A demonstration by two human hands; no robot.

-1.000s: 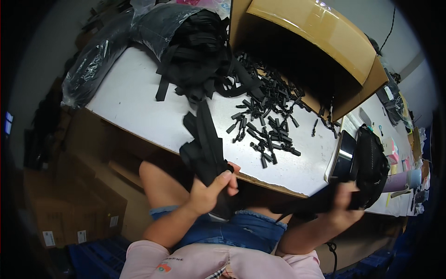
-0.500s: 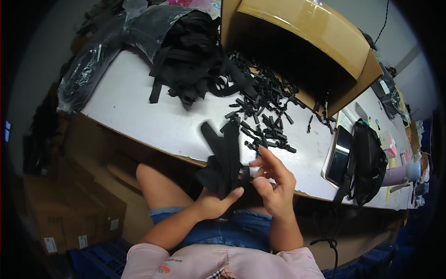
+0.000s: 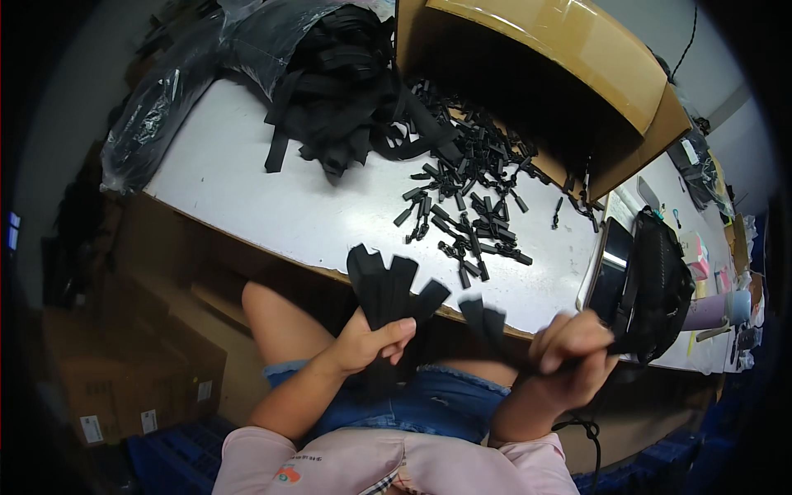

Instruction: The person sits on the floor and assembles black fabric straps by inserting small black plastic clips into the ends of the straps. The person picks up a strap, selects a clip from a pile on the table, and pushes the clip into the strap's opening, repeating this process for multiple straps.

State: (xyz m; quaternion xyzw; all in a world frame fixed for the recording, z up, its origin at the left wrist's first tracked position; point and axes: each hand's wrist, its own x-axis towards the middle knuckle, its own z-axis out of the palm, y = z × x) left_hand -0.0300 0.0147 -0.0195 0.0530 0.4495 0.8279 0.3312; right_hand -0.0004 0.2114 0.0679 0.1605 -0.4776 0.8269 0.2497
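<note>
My left hand (image 3: 369, 342) is closed round a bunch of flat black zipper strips (image 3: 379, 289), their cut ends fanned out toward the table edge. Off to the right, my right hand (image 3: 571, 353), smeared by motion, pinches a single black zipper strip (image 3: 488, 326); its free end points back toward the bunch. Both hands are above my lap, at the near edge of the white table (image 3: 223, 190). Beyond them lie many small black zipper pulls (image 3: 487, 219), scattered in a loose heap that reaches into the open cardboard box (image 3: 536, 25).
At the back left, a large pile of black strips (image 3: 330, 107) spills from a clear plastic bag (image 3: 148, 128). On the right are a tablet-like device (image 3: 606, 256), a black pouch (image 3: 660, 280) and a lilac bottle (image 3: 705, 313). Brown cartons (image 3: 132, 371) stand on the lower left.
My right hand has moved right, away from the bunch, with one strip now in its fingers. The bunch in my left hand has dropped slightly and its ends have spread.
</note>
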